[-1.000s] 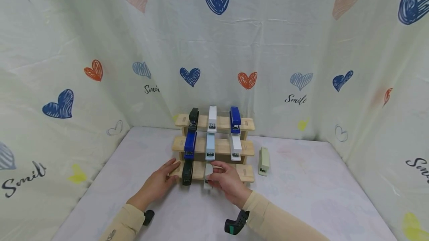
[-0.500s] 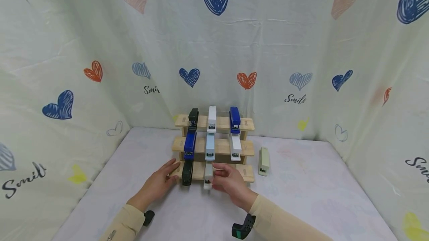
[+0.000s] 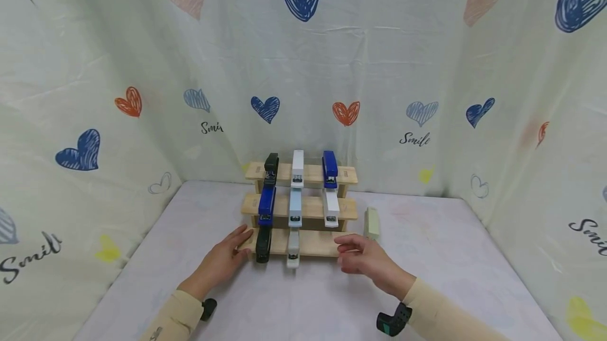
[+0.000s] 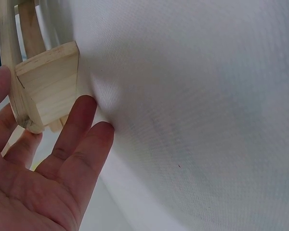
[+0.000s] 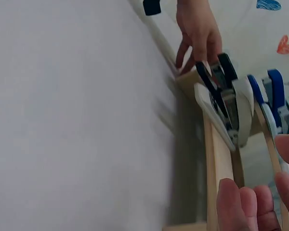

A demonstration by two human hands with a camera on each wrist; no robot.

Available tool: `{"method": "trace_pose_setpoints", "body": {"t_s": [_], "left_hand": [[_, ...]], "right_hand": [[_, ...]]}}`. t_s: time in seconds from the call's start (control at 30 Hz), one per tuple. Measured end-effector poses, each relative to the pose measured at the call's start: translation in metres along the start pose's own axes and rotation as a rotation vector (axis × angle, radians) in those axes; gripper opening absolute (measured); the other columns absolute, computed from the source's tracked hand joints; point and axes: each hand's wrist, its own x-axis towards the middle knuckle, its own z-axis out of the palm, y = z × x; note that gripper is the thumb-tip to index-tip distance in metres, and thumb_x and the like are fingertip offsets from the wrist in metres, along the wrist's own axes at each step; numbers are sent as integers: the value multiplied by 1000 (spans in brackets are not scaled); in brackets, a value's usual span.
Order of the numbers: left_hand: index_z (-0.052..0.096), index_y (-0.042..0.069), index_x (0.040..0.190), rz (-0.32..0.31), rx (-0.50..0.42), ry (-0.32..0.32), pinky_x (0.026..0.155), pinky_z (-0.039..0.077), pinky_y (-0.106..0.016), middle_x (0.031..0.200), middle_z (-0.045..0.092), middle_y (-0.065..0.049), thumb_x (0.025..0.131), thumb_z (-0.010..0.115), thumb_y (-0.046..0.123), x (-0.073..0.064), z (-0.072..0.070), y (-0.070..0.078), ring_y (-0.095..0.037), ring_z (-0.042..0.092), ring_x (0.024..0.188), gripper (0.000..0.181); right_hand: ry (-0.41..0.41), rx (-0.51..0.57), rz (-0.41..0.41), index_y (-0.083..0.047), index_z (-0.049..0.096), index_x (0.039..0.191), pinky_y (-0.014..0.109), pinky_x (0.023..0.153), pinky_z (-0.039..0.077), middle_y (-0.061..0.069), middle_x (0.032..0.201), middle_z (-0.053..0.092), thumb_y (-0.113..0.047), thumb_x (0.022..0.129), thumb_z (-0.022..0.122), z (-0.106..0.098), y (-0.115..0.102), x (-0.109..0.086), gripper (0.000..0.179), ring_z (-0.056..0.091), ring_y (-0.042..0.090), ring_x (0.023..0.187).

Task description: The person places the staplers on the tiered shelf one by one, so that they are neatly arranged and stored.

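A three-step wooden rack (image 3: pixel 320 243) holds staplers in columns. My left hand (image 3: pixel 222 257) holds the left end of its lowest step, with thumb and fingers (image 4: pixel 79 120) on either side of the board. On that step lie a black stapler (image 3: pixel 263 245) and, to its right, a pale grey stapler (image 3: pixel 293 246). My right hand (image 3: pixel 372 264) is in front of the step's right end, fingers apart and loosely bent, holding nothing. Just behind its fingers a pale green stapler (image 3: pixel 372 221) lies on the table, its near end partly covered by the hand.
The middle step bears a blue stapler (image 3: pixel 267 205), a light blue one (image 3: pixel 295 206) and a white one (image 3: pixel 331 206). Above them stand a black stapler (image 3: pixel 271 169), a white one (image 3: pixel 297 168) and a blue one (image 3: pixel 330 168). A heart-printed curtain (image 3: pixel 303 67) encloses the table (image 3: pixel 427 256).
My right hand has let go of the pale grey stapler on the lowest step and moved right, towards the pale green stapler. My left hand stays at the rack's end.
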Motion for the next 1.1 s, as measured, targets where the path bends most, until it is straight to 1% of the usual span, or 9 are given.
{"method": "trace_pose_setpoints", "body": {"t_s": [0.13, 0.27, 0.4, 0.5, 0.6, 0.73, 0.87, 0.97, 1.1], "left_hand": [[48, 9, 149, 5, 0, 5, 103, 43, -54, 158, 35, -13, 100, 63, 19, 1, 0, -1, -37, 47, 133, 52], [48, 8, 148, 22, 7, 17, 101, 44, -54, 157, 36, -13, 100, 63, 18, 1, 0, -2, -38, 47, 133, 52], [48, 9, 149, 15, 7, 14, 101, 45, -53, 157, 36, -12, 100, 63, 19, 0, 0, -2, -37, 48, 132, 52], [49, 8, 148, 14, 5, 13, 101, 44, -53, 157, 37, -13, 100, 63, 18, 0, 0, -2, -37, 47, 133, 51], [49, 8, 148, 18, 0, 17, 102, 44, -54, 157, 37, -13, 99, 64, 17, -1, 0, -1, -38, 47, 133, 51], [49, 8, 148, 12, -8, 14, 100, 45, -52, 157, 37, -13, 99, 64, 17, 0, 0, -1, -37, 48, 132, 51], [49, 8, 148, 0, -11, 13, 100, 46, -52, 157, 36, -12, 99, 64, 17, 0, 1, -1, -36, 47, 133, 51], [50, 8, 148, 1, -12, 18, 100, 46, -52, 157, 37, -12, 99, 64, 18, 0, 1, 0, -36, 48, 133, 51], [50, 9, 148, 8, -5, 18, 100, 46, -52, 157, 37, -12, 99, 64, 19, 0, 0, 0, -36, 49, 131, 51]], "right_hand": [[98, -45, 18, 5, 52, 136, 44, 85, 57, 22, 121, 55, -2, 90, 68, -32, 1, 1, 50, 63, 27, 99], [221, -100, 58, 3, 50, 140, 46, 87, 56, 24, 126, 54, -4, 93, 67, -65, 7, 9, 51, 61, 34, 108], [290, -129, 112, 2, 45, 144, 44, 88, 56, 26, 132, 50, -6, 95, 66, -89, 16, 18, 54, 57, 37, 115], [293, -121, 139, 1, 43, 146, 43, 89, 56, 27, 134, 48, -8, 96, 64, -100, 22, 24, 55, 56, 38, 118], [278, -113, 151, 0, 39, 148, 44, 91, 54, 26, 133, 47, -11, 98, 63, -104, 27, 30, 57, 56, 38, 118], [240, -89, 149, -1, 34, 151, 50, 96, 50, 26, 132, 49, -12, 97, 63, -102, 31, 37, 62, 57, 37, 117], [196, -69, 153, -4, 30, 154, 53, 100, 47, 31, 141, 41, -13, 96, 65, -101, 35, 46, 68, 52, 41, 123], [187, -59, 170, -7, 29, 155, 53, 101, 46, 32, 148, 34, -13, 96, 65, -101, 36, 51, 70, 47, 44, 129], [177, -47, 191, -8, 29, 156, 50, 101, 46, 32, 150, 30, -11, 96, 64, -100, 35, 56, 70, 45, 43, 129]]}}
